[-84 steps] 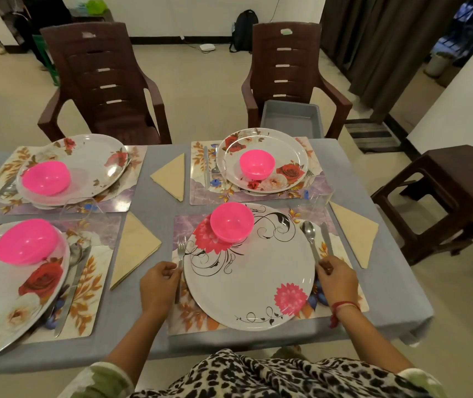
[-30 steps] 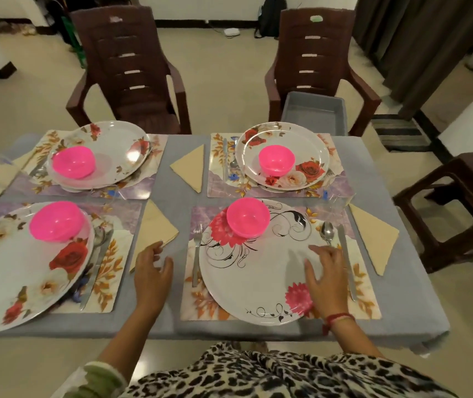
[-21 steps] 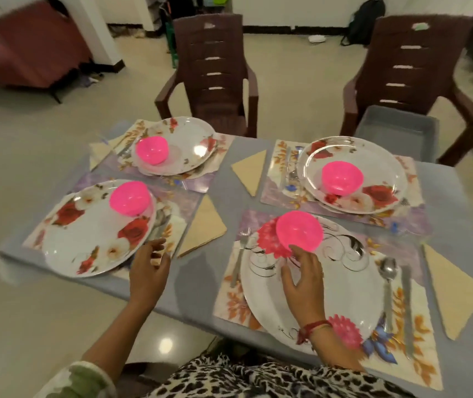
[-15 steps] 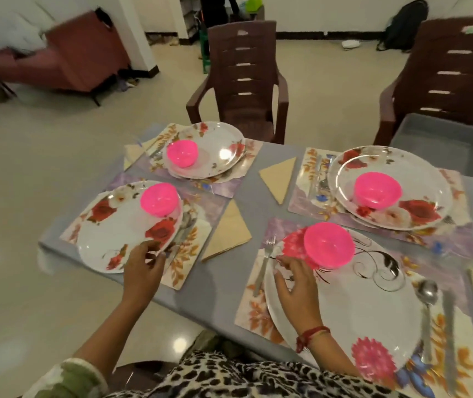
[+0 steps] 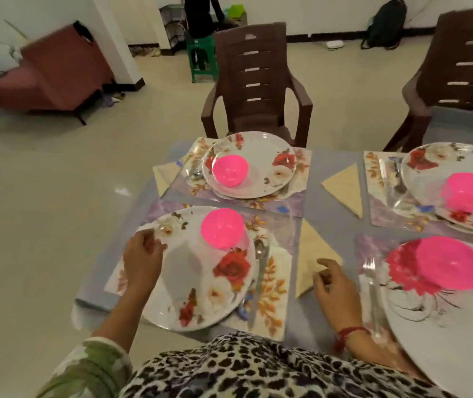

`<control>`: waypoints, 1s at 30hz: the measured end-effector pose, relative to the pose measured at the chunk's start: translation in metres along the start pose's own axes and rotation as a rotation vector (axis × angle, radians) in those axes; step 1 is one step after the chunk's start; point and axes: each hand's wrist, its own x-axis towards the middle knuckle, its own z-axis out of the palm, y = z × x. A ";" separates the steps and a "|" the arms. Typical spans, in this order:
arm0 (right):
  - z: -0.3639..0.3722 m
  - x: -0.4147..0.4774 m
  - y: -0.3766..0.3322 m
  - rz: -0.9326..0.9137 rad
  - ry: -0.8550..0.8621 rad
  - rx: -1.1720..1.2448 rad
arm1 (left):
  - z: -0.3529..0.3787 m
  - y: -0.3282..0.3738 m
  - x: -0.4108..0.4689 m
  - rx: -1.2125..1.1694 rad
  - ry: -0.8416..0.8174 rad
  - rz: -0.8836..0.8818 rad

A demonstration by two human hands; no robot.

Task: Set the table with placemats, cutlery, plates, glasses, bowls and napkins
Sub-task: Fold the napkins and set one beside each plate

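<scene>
On the tabletop point(image 5: 330, 159), the rose plate point(image 5: 200, 282) looks stiff, glossy, probably slippery. Its rim is the best hold, and the left hand point(image 5: 142, 259) curls its fingers there. Right of the plate lies a soft, light napkin point(image 5: 307, 254). The right hand point(image 5: 334, 291) hangs over the napkin's near corner with fingers half-bent; whether it has a hold is unclear.
</scene>
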 end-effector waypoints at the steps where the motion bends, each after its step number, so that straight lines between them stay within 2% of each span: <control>1: 0.011 -0.005 -0.002 0.049 0.047 -0.005 | -0.004 -0.016 0.013 0.010 -0.018 -0.033; 6: 0.044 -0.035 -0.024 0.228 0.081 -0.078 | -0.019 -0.074 0.053 0.089 -0.102 -0.173; 9: 0.057 -0.046 -0.040 0.238 0.102 -0.104 | -0.020 -0.090 0.073 0.061 -0.158 -0.201; 16: 0.065 -0.035 -0.053 0.234 0.156 -0.138 | -0.008 -0.083 0.126 -0.095 -0.386 -0.069; 21: 0.057 -0.017 -0.058 0.264 0.160 -0.161 | 0.013 -0.080 0.153 -0.056 -0.673 0.034; 27: 0.060 -0.011 -0.068 0.272 0.179 -0.147 | 0.024 -0.084 0.157 -0.073 -0.722 0.038; 30: 0.071 -0.002 -0.084 0.312 0.100 -0.109 | 0.028 -0.086 0.159 -0.049 -0.727 0.039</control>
